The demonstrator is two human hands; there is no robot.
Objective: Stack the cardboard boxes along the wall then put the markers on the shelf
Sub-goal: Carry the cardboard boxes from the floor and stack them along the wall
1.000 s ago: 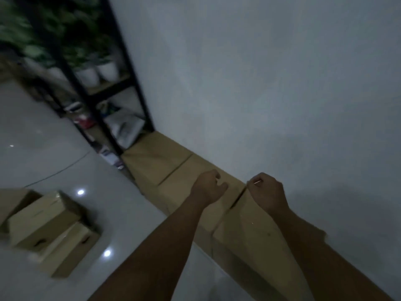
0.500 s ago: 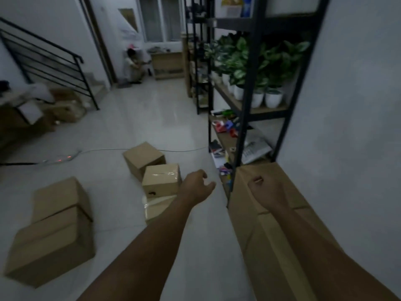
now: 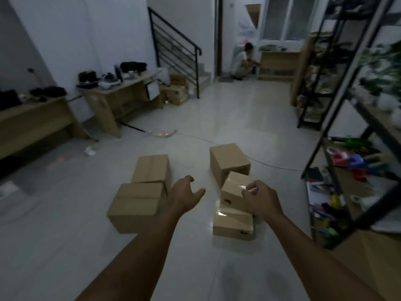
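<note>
Several cardboard boxes lie on the white floor ahead. Two larger boxes sit side by side on the left. A cube-shaped box stands further back, and a small taped box rests on another small box. My left hand hovers between the two groups with fingers spread and holds nothing. My right hand hangs in front of the upper small box, fingers loosely curled and empty. Another cardboard box lies by the wall at lower right. Small colourful items on the black shelf are too blurred to identify.
Wooden desks with dark gear line the left wall. A power strip and its cable cross the floor behind the boxes. A staircase railing, more boxes and a crouching person are at the back. A second rack stands far right.
My view has swung left, from the boxes against the wall to the open room. Both hands have left the wall boxes and now hover empty over the boxes on the floor.
</note>
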